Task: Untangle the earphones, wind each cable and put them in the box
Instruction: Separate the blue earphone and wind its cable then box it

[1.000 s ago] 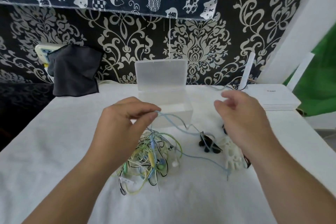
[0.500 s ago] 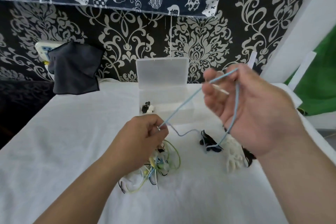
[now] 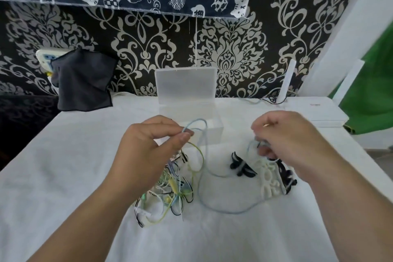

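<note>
L grip [image 3: 148,151] pinches blue cable [image 3: 225,212] loop | R grip [image 3: 293,147] pinches same cable | tangle [image 3: 170,191] under L grip, mostly unsorted | wound bundles [image 3: 268,178] under R grip, unboxed | box [image 3: 187,89] open behind grips | est. early-mid

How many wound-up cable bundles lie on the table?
3: a black bundle right of the tangle, a white bundle beside it, a second black bundle partly under the right hand. Others may be hidden.

tangled earphones [image 3: 170,189] lie before the open box [image 3: 187,100], twist ties [image 3: 268,174] to their right.
</note>
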Action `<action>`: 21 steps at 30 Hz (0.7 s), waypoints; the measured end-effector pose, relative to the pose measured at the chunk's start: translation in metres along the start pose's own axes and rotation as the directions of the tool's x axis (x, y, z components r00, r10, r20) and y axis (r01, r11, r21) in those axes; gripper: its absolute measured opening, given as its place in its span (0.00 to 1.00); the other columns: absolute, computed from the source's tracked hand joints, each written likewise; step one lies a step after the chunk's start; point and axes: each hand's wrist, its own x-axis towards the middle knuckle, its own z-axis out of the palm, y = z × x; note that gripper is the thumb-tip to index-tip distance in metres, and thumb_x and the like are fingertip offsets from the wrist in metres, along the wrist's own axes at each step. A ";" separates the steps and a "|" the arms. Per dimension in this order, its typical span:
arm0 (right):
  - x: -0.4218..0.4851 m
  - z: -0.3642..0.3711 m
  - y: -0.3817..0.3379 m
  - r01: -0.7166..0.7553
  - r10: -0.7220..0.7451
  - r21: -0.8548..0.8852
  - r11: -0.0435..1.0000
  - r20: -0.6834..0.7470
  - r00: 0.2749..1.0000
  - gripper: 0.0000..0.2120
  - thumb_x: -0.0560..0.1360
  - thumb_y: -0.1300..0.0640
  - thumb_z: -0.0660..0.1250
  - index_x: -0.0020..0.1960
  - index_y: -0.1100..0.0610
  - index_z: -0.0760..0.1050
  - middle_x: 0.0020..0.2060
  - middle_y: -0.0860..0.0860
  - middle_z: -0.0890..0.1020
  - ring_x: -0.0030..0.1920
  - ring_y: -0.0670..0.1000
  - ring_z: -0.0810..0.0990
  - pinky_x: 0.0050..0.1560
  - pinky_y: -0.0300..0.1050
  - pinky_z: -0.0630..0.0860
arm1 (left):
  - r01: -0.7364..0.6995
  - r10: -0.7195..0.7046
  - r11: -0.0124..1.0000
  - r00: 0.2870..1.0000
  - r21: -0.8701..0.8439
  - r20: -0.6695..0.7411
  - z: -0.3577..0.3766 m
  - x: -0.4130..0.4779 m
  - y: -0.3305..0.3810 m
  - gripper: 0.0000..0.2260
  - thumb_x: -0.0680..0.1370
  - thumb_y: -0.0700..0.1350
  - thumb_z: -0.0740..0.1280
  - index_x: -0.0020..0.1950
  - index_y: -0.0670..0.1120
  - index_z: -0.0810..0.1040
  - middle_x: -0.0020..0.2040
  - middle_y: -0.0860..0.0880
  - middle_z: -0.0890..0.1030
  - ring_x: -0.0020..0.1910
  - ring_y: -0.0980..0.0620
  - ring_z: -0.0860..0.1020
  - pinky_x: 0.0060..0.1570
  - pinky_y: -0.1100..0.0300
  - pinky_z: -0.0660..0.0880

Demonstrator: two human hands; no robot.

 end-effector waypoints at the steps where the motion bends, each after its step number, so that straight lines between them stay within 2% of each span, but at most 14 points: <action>1: -0.003 0.005 -0.001 0.056 -0.054 -0.089 0.994 0.021 0.998 0.11 0.75 0.63 0.65 0.48 0.49 0.82 0.43 0.47 0.84 0.31 0.42 0.79 0.36 0.40 0.72 | 0.012 -0.012 1.000 1.000 -0.016 0.024 0.001 0.000 0.000 0.05 0.72 0.47 0.72 0.43 0.50 0.88 0.40 0.50 0.82 0.37 0.57 0.78 0.37 0.71 0.71; 3: -0.009 0.013 -0.009 0.205 -0.198 -0.108 0.973 0.078 0.977 0.18 0.74 0.64 0.65 0.56 0.46 0.81 0.53 0.41 0.82 0.49 0.38 0.79 0.48 0.33 0.71 | 0.037 -0.037 0.999 0.996 -0.002 0.080 0.002 0.000 0.000 0.05 0.74 0.44 0.72 0.43 0.51 0.88 0.39 0.50 0.83 0.37 0.57 0.78 0.38 0.71 0.71; 4: -0.014 0.015 -0.016 0.254 -0.252 0.001 0.967 0.143 0.957 0.18 0.74 0.64 0.67 0.59 0.46 0.80 0.54 0.40 0.83 0.55 0.37 0.78 0.56 0.32 0.71 | 0.038 -0.041 0.999 0.994 0.023 0.099 0.003 -0.001 0.000 0.05 0.75 0.43 0.72 0.43 0.52 0.88 0.38 0.51 0.83 0.36 0.58 0.78 0.37 0.72 0.70; 5: -0.020 0.018 -0.022 0.234 -0.271 0.170 0.957 0.245 0.931 0.17 0.74 0.61 0.69 0.61 0.46 0.79 0.53 0.41 0.84 0.57 0.38 0.79 0.62 0.36 0.71 | 0.032 -0.038 0.998 0.993 0.053 0.113 0.004 -0.002 0.000 0.06 0.75 0.43 0.73 0.42 0.53 0.87 0.37 0.52 0.83 0.34 0.59 0.77 0.36 0.72 0.69; 6: -0.024 0.023 -0.026 0.157 -0.264 0.306 0.939 0.350 0.899 0.17 0.73 0.57 0.72 0.61 0.47 0.79 0.51 0.44 0.86 0.55 0.39 0.82 0.62 0.39 0.73 | 0.030 -0.039 0.996 0.992 0.078 0.120 0.005 -0.003 0.001 0.06 0.75 0.43 0.73 0.41 0.53 0.87 0.35 0.53 0.82 0.32 0.60 0.76 0.34 0.72 0.68; 7: -0.028 0.028 -0.029 0.108 -0.252 0.341 0.934 0.411 0.876 0.17 0.72 0.51 0.73 0.61 0.48 0.79 0.48 0.46 0.87 0.50 0.41 0.84 0.57 0.40 0.75 | 0.037 -0.048 0.995 0.992 0.090 0.121 0.007 -0.005 0.001 0.06 0.75 0.42 0.74 0.41 0.53 0.87 0.34 0.53 0.83 0.30 0.60 0.74 0.32 0.71 0.68; 8: -0.030 0.033 -0.028 0.130 -0.249 0.287 0.949 0.433 0.867 0.17 0.72 0.47 0.74 0.59 0.49 0.80 0.42 0.47 0.87 0.43 0.41 0.84 0.50 0.39 0.76 | 0.052 -0.061 0.995 0.991 0.083 0.116 0.009 -0.006 0.002 0.06 0.74 0.41 0.74 0.41 0.53 0.85 0.33 0.52 0.83 0.29 0.59 0.75 0.32 0.69 0.70; 10: -0.029 0.043 -0.025 0.261 -0.273 0.082 0.962 0.358 0.893 0.09 0.75 0.47 0.73 0.49 0.52 0.82 0.30 0.46 0.82 0.29 0.41 0.78 0.37 0.42 0.74 | 0.088 -0.092 0.995 0.992 0.046 0.089 0.012 -0.007 0.003 0.08 0.72 0.39 0.76 0.44 0.51 0.81 0.33 0.50 0.83 0.28 0.57 0.76 0.31 0.66 0.72; 11: -0.027 0.047 -0.024 0.295 -0.289 0.030 0.955 0.315 0.904 0.10 0.76 0.48 0.71 0.43 0.54 0.82 0.25 0.45 0.77 0.26 0.42 0.74 0.35 0.46 0.76 | 0.101 -0.104 0.994 0.991 0.036 0.085 0.011 -0.008 0.004 0.10 0.71 0.39 0.77 0.45 0.51 0.78 0.33 0.50 0.83 0.28 0.57 0.75 0.31 0.66 0.73; 13: -0.025 0.048 -0.023 0.275 -0.289 0.090 0.957 0.254 0.923 0.14 0.79 0.51 0.67 0.37 0.55 0.80 0.21 0.43 0.72 0.24 0.41 0.70 0.40 0.50 0.79 | 0.107 -0.114 0.993 0.985 0.057 0.131 0.010 -0.007 0.004 0.12 0.70 0.40 0.78 0.45 0.52 0.78 0.35 0.54 0.83 0.29 0.59 0.76 0.32 0.68 0.72; 15: -0.025 0.045 -0.024 0.239 -0.285 0.209 0.948 0.230 0.931 0.16 0.80 0.54 0.65 0.34 0.53 0.79 0.22 0.41 0.74 0.27 0.40 0.73 0.45 0.48 0.80 | 0.091 -0.122 0.983 0.972 0.160 0.200 0.008 -0.008 0.003 0.12 0.69 0.42 0.79 0.42 0.56 0.80 0.38 0.61 0.81 0.32 0.61 0.77 0.34 0.71 0.71; 16: -0.026 0.044 -0.025 0.214 -0.283 0.279 0.936 0.232 0.931 0.17 0.80 0.55 0.65 0.33 0.53 0.79 0.25 0.43 0.77 0.29 0.42 0.75 0.47 0.50 0.80 | 0.079 -0.124 0.975 0.970 0.209 0.211 0.008 -0.007 0.000 0.12 0.68 0.42 0.80 0.41 0.58 0.81 0.39 0.62 0.80 0.34 0.61 0.78 0.35 0.71 0.71; 19: -0.027 0.043 -0.028 0.104 -0.251 0.468 0.877 0.263 0.932 0.22 0.80 0.62 0.62 0.28 0.54 0.76 0.38 0.57 0.85 0.35 0.50 0.81 0.49 0.54 0.81 | 0.088 -0.129 0.952 0.984 0.292 0.125 0.008 -0.006 -0.010 0.12 0.71 0.40 0.77 0.38 0.58 0.81 0.36 0.56 0.81 0.30 0.59 0.76 0.32 0.69 0.71; 21: -0.027 0.041 -0.029 0.054 -0.220 0.507 0.860 0.273 0.937 0.20 0.80 0.65 0.60 0.29 0.58 0.70 0.41 0.57 0.86 0.36 0.54 0.84 0.49 0.55 0.81 | 0.149 -0.180 0.951 0.979 0.270 0.094 0.007 -0.005 -0.012 0.11 0.72 0.39 0.75 0.37 0.55 0.82 0.32 0.53 0.82 0.24 0.59 0.73 0.27 0.69 0.68</action>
